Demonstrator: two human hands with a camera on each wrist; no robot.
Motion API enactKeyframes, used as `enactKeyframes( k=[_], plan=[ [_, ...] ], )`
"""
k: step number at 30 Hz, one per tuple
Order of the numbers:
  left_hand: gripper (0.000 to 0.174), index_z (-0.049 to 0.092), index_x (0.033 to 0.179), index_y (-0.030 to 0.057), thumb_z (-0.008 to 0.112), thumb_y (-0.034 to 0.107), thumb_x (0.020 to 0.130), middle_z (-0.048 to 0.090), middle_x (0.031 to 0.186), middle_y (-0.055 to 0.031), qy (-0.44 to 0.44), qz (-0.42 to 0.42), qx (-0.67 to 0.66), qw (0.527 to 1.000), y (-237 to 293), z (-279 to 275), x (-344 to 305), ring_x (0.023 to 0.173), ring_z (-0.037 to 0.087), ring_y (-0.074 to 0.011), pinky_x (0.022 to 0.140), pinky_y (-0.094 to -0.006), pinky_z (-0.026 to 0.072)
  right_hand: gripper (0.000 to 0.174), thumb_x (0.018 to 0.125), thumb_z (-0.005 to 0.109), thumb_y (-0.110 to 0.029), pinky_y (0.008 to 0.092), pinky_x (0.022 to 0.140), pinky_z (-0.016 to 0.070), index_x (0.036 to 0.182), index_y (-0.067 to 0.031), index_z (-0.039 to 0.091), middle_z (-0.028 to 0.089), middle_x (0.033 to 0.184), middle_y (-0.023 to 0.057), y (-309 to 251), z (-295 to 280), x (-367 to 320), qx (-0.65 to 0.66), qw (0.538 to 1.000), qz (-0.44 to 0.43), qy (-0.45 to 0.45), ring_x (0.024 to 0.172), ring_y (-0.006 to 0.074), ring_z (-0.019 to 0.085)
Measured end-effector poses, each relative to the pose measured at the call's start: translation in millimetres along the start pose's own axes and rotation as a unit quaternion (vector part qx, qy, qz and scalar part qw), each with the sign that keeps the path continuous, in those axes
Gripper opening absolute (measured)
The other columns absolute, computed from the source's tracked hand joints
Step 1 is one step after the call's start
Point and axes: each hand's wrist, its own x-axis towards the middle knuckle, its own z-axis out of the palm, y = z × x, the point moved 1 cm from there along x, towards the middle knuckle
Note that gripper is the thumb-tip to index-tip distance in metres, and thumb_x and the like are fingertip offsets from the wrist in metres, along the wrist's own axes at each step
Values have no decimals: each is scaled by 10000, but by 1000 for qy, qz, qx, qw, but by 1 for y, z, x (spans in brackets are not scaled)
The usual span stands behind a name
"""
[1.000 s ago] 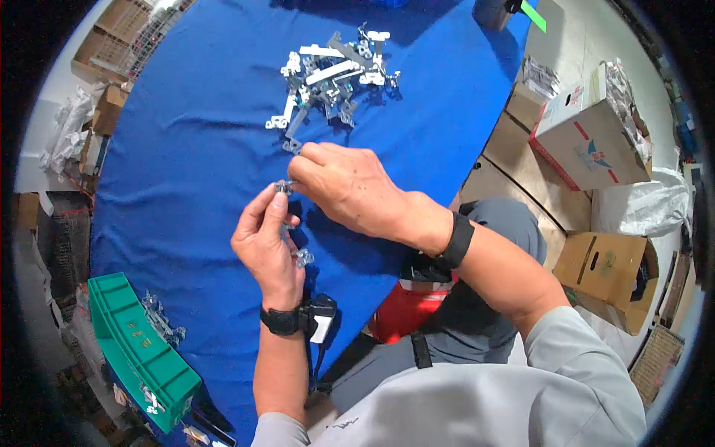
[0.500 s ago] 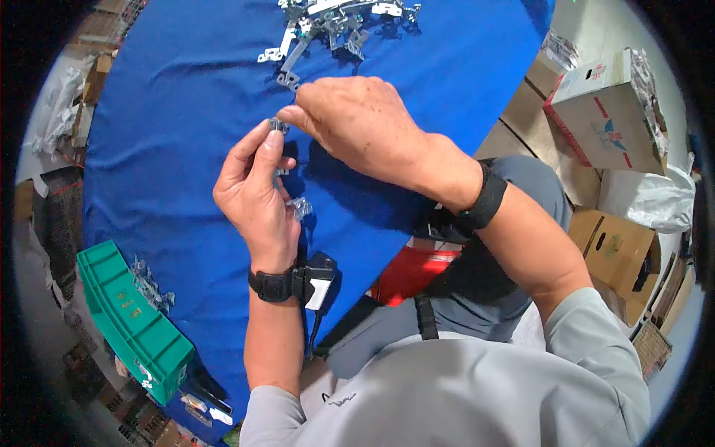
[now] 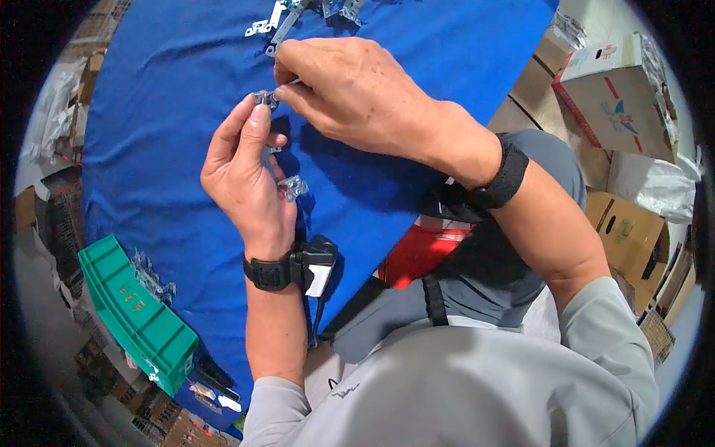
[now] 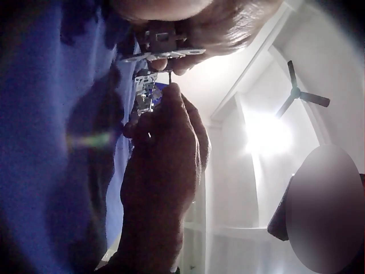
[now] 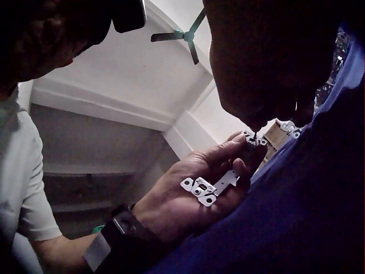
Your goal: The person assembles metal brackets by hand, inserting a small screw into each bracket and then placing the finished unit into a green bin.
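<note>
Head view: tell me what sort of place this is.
Probably a small assembly workshop: a blue-covered table with a heap of metal brackets, a green parts bin, and cardboard boxes on the floor.

A clip point(image 3: 263, 97) sits between left hand point(image 3: 249, 182) and right hand point(image 3: 350, 93). A bracket point(image 3: 292, 188) lies in the left palm, a parts pile point(image 3: 283, 26) beyond both, and a bin point(image 3: 134, 313) left of that wrist.

The head view is bright and sharp, fisheye-bent, with black corners. Both wrist views are backlit and dim; a glaring white ceiling lamp point(image 4: 265, 134) flares.
</note>
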Motion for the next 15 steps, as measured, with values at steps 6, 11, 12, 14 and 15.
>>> enactKeyframes(
  k=[6,11,12,14,15],
  plan=[
    [201,689,1086,7,704,69,895,726,923,-73,0,-8,12,1000,0,-1,-1,649,644,-80,525,-174,494,252,892,617,-254,496,594,528,804,-19,588,664,754,183,-6,-7,1,-61,993,60,-76,726,388,670],
    [202,693,1083,13,709,74,892,729,919,-68,1,-7,15,1000,-1,-2,-1,636,639,-78,509,-172,484,272,896,626,-279,497,591,529,819,-19,605,670,764,186,-2,-4,0,-37,996,48,-69,734,390,675],
    [205,693,1086,14,710,75,891,729,922,-70,4,-7,15,1000,0,-1,0,638,641,-79,513,-171,486,288,903,627,-296,495,589,532,820,-20,613,674,768,185,-1,-3,0,-15,999,22,-39,737,389,677],
    [209,693,1089,15,711,76,890,730,925,-71,7,-7,16,1000,-1,0,0,640,642,-81,516,-170,489,286,902,628,-294,495,593,533,826,-19,612,675,770,186,-4,-7,1,-27,998,31,-54,740,390,677],
    [206,703,1079,10,718,59,880,729,922,-80,3,-5,-2,1000,-1,0,0,648,640,-94,538,-173,490,284,902,628,-292,495,597,534,833,-17,611,676,771,186,-6,-9,2,-40,996,39,-68,744,391,677]
  ],
)
